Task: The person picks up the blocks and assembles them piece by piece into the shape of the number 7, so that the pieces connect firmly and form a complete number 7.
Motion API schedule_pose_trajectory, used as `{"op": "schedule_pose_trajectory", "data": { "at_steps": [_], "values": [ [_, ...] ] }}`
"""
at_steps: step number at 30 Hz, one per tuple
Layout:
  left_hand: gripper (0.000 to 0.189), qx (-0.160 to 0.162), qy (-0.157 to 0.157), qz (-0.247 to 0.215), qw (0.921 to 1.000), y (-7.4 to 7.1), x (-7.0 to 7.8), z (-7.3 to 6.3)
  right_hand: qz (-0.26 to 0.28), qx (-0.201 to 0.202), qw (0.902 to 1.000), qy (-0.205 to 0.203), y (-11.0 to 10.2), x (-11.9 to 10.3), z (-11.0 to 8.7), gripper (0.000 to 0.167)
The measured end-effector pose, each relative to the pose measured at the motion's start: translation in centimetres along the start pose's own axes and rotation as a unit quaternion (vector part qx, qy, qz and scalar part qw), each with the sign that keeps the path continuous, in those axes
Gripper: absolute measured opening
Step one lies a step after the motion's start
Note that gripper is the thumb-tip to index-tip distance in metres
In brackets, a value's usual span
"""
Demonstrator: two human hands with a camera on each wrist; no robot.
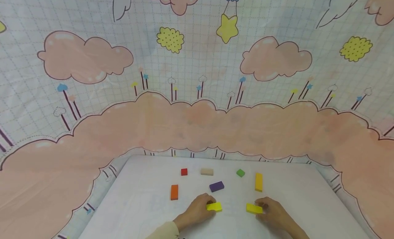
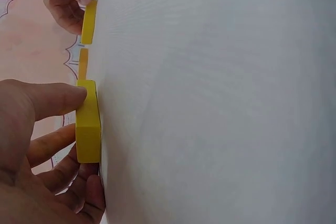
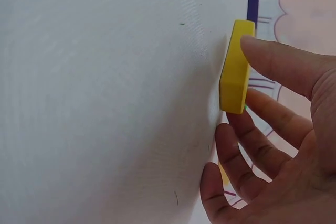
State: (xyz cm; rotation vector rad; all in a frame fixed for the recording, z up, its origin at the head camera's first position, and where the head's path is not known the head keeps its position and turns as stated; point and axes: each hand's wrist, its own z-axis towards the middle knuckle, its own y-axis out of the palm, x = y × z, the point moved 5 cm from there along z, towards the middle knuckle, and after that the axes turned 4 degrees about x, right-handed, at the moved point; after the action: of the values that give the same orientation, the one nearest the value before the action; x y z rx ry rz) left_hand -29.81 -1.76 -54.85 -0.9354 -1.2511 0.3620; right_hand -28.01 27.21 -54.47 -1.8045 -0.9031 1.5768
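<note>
My left hand (image 1: 197,211) pinches a bright yellow block (image 1: 214,207) between thumb and fingers, low at the white tabletop. In the left wrist view the thumb lies on the near side of this yellow block (image 2: 88,121), with the fingers beyond it. To the right, my right hand (image 1: 273,214) pinches a second yellow block (image 1: 254,208) by its right end. The right wrist view shows its thumb against that block (image 3: 236,69). A gap separates the two blocks. Whether either is slightly lifted, I cannot tell.
Behind the hands lie a purple block (image 1: 217,186), an orange block (image 1: 174,192) and an amber-yellow block (image 1: 259,182). Farther back are a red block (image 1: 184,172), a beige block (image 1: 207,172) and a green block (image 1: 240,173). A patterned cloth (image 1: 197,126) hangs behind the white table (image 1: 138,184).
</note>
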Motion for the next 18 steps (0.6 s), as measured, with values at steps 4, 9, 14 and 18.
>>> {"op": "schedule_pose_trajectory", "data": {
  "at_steps": [4, 9, 14, 18],
  "values": [
    [0.029, 0.002, -0.003, 0.001, 1.0, -0.02, 0.04, 0.02, 0.001, 0.002, 1.0, 0.001, 0.0, -0.12, 0.0, 0.045],
    [0.03, 0.003, -0.014, -0.001, 0.9999, -0.17, 0.17, -0.17, 0.003, 0.004, 1.0, -0.001, 0.05, -0.29, 0.0, 0.043],
    [0.031, 0.011, -0.019, -0.004, 0.9997, -0.39, 0.29, -0.44, 0.0, 0.005, 1.0, 0.0, 0.1, -0.29, 0.06, 0.042],
    [0.032, 0.026, -0.02, 0.002, 0.9995, -0.61, 0.27, -0.75, -0.007, 0.009, 0.9999, -0.007, 0.09, -0.31, 0.14, 0.04]
  ]
}}
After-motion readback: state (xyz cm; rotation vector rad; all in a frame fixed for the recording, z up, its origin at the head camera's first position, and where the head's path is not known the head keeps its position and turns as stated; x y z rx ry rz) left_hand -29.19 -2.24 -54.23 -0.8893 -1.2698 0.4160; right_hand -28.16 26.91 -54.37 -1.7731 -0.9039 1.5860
